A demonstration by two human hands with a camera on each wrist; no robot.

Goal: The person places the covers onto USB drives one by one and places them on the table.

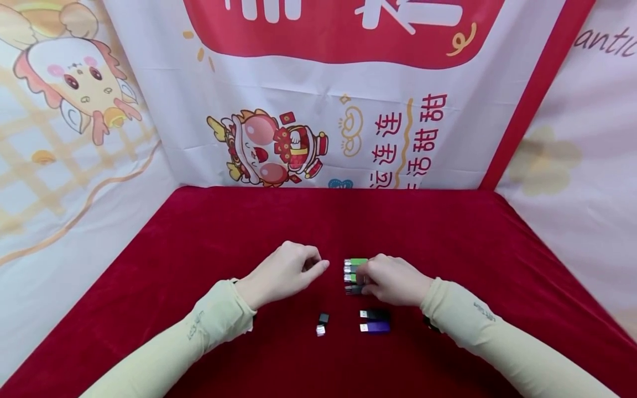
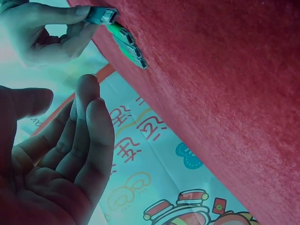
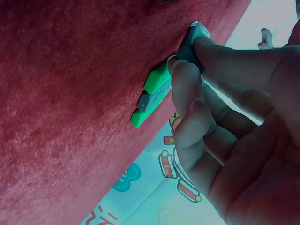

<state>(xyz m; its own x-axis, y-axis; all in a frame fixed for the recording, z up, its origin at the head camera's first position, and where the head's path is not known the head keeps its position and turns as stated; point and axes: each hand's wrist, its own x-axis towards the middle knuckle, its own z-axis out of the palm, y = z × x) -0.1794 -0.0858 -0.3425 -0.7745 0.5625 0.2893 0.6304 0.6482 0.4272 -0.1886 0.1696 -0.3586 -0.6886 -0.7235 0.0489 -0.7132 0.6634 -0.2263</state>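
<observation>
My right hand [image 1: 393, 279] pinches a dark grey USB flash drive [image 3: 190, 47] between thumb and fingers, at the near end of a row. Beside it lie a green USB flash drive [image 3: 158, 78], a grey one [image 3: 144, 102] and another green one [image 1: 359, 261], side by side with metal plugs pointing left. My left hand [image 1: 286, 271] hovers left of the row, fingers loosely bent, nothing between them; its palm shows in the left wrist view.
Nearer me lie a black USB flash drive [image 1: 375, 314] and a purple one [image 1: 376, 327]. Left of these are a small black piece [image 1: 323, 318] and a small silvery-white piece [image 1: 320, 330]. A red cloth [image 1: 278, 215] covers the table, with printed fabric walls [image 1: 169, 110] around it.
</observation>
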